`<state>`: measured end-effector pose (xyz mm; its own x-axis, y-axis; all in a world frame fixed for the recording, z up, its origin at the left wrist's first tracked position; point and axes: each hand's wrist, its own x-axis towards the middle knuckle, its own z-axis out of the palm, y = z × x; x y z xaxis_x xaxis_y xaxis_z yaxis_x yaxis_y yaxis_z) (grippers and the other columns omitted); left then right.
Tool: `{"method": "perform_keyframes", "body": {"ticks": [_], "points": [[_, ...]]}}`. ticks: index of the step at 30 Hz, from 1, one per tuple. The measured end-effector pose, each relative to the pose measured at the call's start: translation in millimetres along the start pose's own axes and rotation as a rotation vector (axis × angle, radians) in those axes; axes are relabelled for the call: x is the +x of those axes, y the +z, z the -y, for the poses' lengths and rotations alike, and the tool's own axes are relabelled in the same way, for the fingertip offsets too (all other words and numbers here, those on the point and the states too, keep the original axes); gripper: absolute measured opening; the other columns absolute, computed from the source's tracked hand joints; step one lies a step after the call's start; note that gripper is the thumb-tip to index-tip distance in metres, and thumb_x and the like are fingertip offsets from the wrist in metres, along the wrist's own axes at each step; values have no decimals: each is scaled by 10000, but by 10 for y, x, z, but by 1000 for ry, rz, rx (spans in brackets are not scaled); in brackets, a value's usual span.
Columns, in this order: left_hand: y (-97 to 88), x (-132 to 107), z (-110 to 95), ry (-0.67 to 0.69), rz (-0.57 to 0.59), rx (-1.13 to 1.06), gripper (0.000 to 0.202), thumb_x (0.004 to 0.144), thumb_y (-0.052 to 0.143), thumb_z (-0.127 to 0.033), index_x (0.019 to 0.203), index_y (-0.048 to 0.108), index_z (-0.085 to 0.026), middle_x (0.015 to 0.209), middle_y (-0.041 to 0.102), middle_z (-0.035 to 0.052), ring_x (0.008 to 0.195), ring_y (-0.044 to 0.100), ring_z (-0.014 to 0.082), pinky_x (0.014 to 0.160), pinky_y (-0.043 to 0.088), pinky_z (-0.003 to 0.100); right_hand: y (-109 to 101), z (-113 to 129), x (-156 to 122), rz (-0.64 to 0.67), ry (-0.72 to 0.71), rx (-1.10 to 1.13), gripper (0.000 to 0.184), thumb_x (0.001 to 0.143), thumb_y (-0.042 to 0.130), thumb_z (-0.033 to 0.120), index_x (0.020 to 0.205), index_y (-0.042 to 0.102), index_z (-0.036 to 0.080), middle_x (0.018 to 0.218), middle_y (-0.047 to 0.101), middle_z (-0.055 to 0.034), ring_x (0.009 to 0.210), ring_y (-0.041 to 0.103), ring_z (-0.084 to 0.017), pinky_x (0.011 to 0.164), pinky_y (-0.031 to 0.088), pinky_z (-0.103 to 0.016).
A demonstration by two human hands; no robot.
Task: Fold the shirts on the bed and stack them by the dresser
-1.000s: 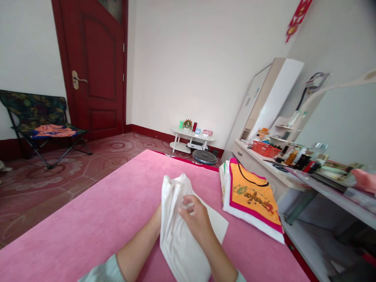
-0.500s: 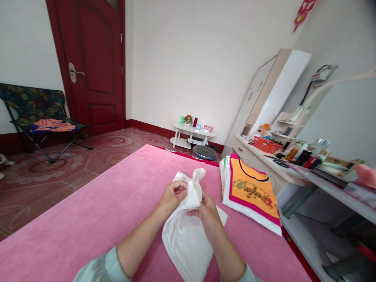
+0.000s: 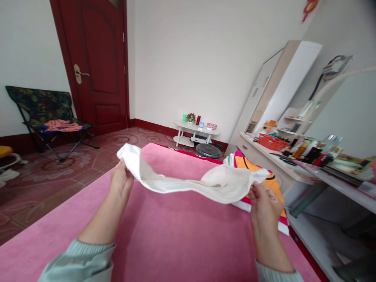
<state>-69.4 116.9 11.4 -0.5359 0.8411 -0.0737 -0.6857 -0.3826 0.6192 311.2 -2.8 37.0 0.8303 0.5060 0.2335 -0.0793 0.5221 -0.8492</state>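
A white cloth garment [image 3: 182,185] is stretched sideways in the air above the pink bed cover [image 3: 188,239], sagging in the middle. My left hand [image 3: 122,178] is closed on its left end, and my right hand [image 3: 264,199] pinches its right end. What kind of garment it is cannot be made out, as it is bunched and seen edge-on. Behind my right hand lies a stack of folded shirts [image 3: 274,184], an orange one with a magenta border on top, partly hidden by the white cloth.
To the right stands a dressing table with a red basket [image 3: 272,141] and bottles. A low white table [image 3: 192,127] is by the far wall. On the left, a folding chair [image 3: 44,105] holds orange and blue clothing [image 3: 63,125], near a dark red door [image 3: 96,62].
My hands have moved far apart and risen, pulling the white cloth from a gathered bunch on the bed into a wide span in the air. The view has shifted slightly.
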Motion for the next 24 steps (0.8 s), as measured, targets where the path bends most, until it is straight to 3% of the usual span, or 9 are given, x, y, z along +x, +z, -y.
{"method": "perform_keyframes", "body": {"ticks": [2,5,7,9,12,15,20,22,24], "points": [[4,-12,-65,8,18,-35,88,775,590,-67,835,578,-130,730,643,-14,630,591,80,680,490,184,7,-29,-32,-25,-107,-104,320,589,745,238,872,620,157,792,624,-3,724,613,-143,691,536,-307],[141,-312,-17,-32,245,61,188,698,723,-170,842,605,-140,710,649,-15,593,591,94,609,485,182,135,-47,-290,80,-321,-264,305,698,657,244,994,604,191,1000,620,-41,938,598,-175,833,496,-350],[292,-633,54,-114,452,173,296,633,797,-265,832,614,-143,677,645,-15,557,584,97,553,464,174,252,-55,-535,331,-371,-366,159,774,572,243,918,621,197,1042,612,-54,1013,574,-188,862,479,-350],[451,-974,101,-211,618,232,355,608,818,-315,846,622,-138,690,657,4,579,606,114,555,465,182,345,-107,-771,657,-321,-452,128,792,536,232,869,634,201,1075,605,-66,1039,565,-203,791,505,-319],[629,-1387,74,-317,745,197,391,618,815,-322,905,630,-132,720,675,31,678,652,163,627,501,219,383,-314,-1005,971,-278,-571,365,727,580,173,1085,611,236,1224,548,-74,1102,540,-231,745,526,-315],[716,-1591,-70,-359,758,112,344,648,795,-288,911,628,-141,720,672,24,735,664,178,685,527,235,309,-591,-1045,1031,-344,-712,629,675,594,123,1285,491,239,1341,469,-89,1152,515,-250,873,494,-371],[775,-1688,-386,-404,679,71,217,699,714,-149,900,634,-149,736,661,24,794,665,209,727,566,294,170,-808,-888,976,-378,-925,666,739,480,90,1386,381,213,1457,337,-124,1134,541,-246,880,481,-367],[794,-1720,-491,-401,604,110,150,739,656,-121,887,645,-144,738,656,35,854,662,250,735,573,332,156,-781,-835,965,-405,-974,628,770,438,81,1383,392,208,1424,396,-120,1169,520,-238,913,455,-352],[809,-1718,-591,-271,464,142,141,760,611,-88,884,652,-142,742,654,42,902,654,279,739,576,359,156,-715,-785,982,-389,-1019,529,777,435,79,1283,518,209,1277,549,-100,1119,556,-223,912,444,-328]]}}
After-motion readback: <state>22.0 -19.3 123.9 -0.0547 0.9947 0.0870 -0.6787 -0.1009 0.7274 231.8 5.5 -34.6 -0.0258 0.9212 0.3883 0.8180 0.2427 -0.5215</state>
